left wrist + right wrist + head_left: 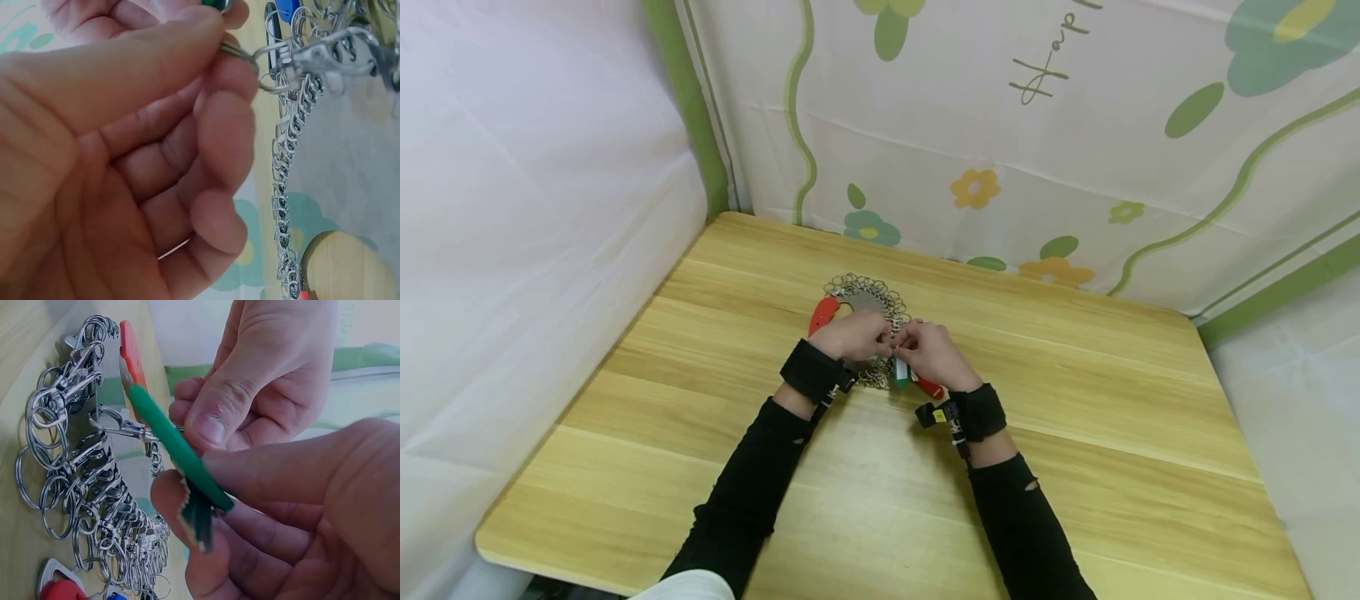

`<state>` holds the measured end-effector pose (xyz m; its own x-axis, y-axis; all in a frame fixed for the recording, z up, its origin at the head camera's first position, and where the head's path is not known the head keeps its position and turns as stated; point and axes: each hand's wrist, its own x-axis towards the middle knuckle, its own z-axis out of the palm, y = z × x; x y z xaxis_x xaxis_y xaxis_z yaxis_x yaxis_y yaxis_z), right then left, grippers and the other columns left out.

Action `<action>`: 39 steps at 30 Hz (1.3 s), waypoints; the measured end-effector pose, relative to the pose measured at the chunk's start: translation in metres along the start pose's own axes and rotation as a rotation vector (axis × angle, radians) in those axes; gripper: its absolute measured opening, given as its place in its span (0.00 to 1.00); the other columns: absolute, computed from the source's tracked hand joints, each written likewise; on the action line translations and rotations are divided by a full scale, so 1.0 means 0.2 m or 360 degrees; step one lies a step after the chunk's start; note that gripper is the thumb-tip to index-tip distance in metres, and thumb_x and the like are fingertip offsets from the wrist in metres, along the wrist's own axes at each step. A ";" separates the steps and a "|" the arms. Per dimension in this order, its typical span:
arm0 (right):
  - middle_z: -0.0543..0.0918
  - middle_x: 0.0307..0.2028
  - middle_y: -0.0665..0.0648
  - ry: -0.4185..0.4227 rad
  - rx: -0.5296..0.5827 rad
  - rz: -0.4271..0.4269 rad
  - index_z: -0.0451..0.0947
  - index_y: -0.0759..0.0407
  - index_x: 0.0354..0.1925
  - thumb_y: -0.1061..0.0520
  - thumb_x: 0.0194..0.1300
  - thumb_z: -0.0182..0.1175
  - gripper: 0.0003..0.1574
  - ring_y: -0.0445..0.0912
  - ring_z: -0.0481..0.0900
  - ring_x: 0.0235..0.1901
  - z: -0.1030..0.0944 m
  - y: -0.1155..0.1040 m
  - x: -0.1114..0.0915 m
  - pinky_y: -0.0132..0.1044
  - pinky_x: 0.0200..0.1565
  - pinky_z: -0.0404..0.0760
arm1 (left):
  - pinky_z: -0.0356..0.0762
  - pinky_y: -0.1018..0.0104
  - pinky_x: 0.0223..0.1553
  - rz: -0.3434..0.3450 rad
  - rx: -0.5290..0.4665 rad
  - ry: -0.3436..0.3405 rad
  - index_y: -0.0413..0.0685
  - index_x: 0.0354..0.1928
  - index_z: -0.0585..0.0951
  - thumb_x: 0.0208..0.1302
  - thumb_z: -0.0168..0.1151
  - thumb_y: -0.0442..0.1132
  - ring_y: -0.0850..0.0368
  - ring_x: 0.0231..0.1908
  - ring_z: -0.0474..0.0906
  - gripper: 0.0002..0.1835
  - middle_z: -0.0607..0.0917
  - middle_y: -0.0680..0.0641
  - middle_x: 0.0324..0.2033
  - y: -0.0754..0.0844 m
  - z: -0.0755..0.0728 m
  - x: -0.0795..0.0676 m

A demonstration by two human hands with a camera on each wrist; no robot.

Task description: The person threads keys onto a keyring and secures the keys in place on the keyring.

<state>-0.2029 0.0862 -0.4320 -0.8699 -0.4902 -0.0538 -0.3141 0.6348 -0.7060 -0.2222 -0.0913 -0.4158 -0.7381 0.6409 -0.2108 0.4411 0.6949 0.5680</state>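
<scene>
In the head view my left hand [853, 335] and right hand [934, 357] meet fingertip to fingertip over a grey metal plate [867, 302] edged with metal clips and rings. My left thumb and index finger pinch a small metal ring [236, 50], joined to a snap clip [325, 59] on the plate. A green key tag [169, 444] is pinched between my right thumb and fingers, close to the left fingertips. In the head view the tag's white and green face [901, 372] hangs below the hands. How tag and ring meet is hidden by the fingers.
A red piece [823, 313] lies at the plate's left side, another red piece [928, 387] below my right hand. Red [62, 589] and blue [115, 594] tags hang among the rings. Everything rests on a wooden table [1075, 417], with a patterned cloth [917, 117] behind.
</scene>
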 end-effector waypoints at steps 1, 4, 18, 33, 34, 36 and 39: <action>0.81 0.33 0.53 0.0004 0.0000 0.0000 0.79 0.59 0.36 0.63 0.66 0.58 0.03 0.43 0.79 0.30 0.00 0.00 0.00 0.36 0.33 0.78 | 0.59 0.72 0.20 0.0000 -0.0005 0.0002 0.41 0.21 0.75 0.67 0.59 0.39 0.63 0.13 0.57 0.16 0.61 0.55 0.13 0.00 0.00 0.00; 0.81 0.31 0.53 0.0019 0.0002 0.0006 0.80 0.59 0.36 0.63 0.66 0.58 0.03 0.43 0.79 0.29 0.00 0.00 0.00 0.36 0.33 0.77 | 0.59 0.71 0.21 0.0007 -0.0010 -0.0001 0.39 0.24 0.77 0.67 0.58 0.40 0.62 0.13 0.58 0.14 0.62 0.54 0.13 0.00 0.00 0.00; 0.81 0.29 0.53 0.0078 0.0000 0.0027 0.79 0.60 0.36 0.62 0.66 0.57 0.04 0.43 0.78 0.25 0.00 0.00 0.00 0.36 0.31 0.76 | 0.66 0.70 0.25 0.0010 0.0020 -0.0023 0.40 0.32 0.82 0.68 0.56 0.36 0.61 0.16 0.65 0.09 0.73 0.53 0.17 0.01 -0.01 -0.01; 0.81 0.30 0.54 0.0046 0.0032 0.0045 0.78 0.60 0.37 0.62 0.67 0.57 0.04 0.48 0.80 0.27 0.00 0.00 0.00 0.37 0.32 0.77 | 0.58 0.70 0.22 -0.0036 -0.0046 0.0003 0.48 0.18 0.69 0.65 0.53 0.33 0.61 0.13 0.55 0.15 0.61 0.54 0.12 0.01 -0.01 -0.01; 0.81 0.29 0.54 0.0052 0.0045 0.0066 0.78 0.60 0.37 0.62 0.67 0.57 0.04 0.48 0.79 0.26 0.00 0.00 0.00 0.37 0.31 0.77 | 0.59 0.70 0.22 -0.0040 -0.0055 0.0000 0.48 0.19 0.71 0.64 0.54 0.33 0.61 0.13 0.57 0.14 0.63 0.54 0.12 0.01 -0.01 -0.01; 0.81 0.29 0.54 0.0062 0.0068 0.0104 0.78 0.60 0.37 0.62 0.67 0.56 0.04 0.47 0.79 0.24 0.00 0.00 0.00 0.36 0.31 0.76 | 0.61 0.70 0.22 -0.0042 -0.0061 -0.0009 0.46 0.22 0.74 0.64 0.55 0.34 0.61 0.13 0.58 0.11 0.65 0.54 0.13 0.01 -0.01 -0.01; 0.81 0.30 0.54 0.0069 0.0089 0.0145 0.78 0.60 0.37 0.61 0.68 0.56 0.04 0.45 0.78 0.23 0.00 -0.01 0.00 0.37 0.30 0.76 | 0.62 0.70 0.22 -0.0035 -0.0057 -0.0024 0.45 0.24 0.77 0.63 0.56 0.33 0.61 0.13 0.60 0.09 0.67 0.54 0.13 0.01 -0.01 -0.01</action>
<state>-0.2018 0.0849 -0.4311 -0.9100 -0.4047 -0.0899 -0.2121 0.6409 -0.7377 -0.2199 -0.0914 -0.4125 -0.7395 0.6307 -0.2354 0.4060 0.6968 0.5913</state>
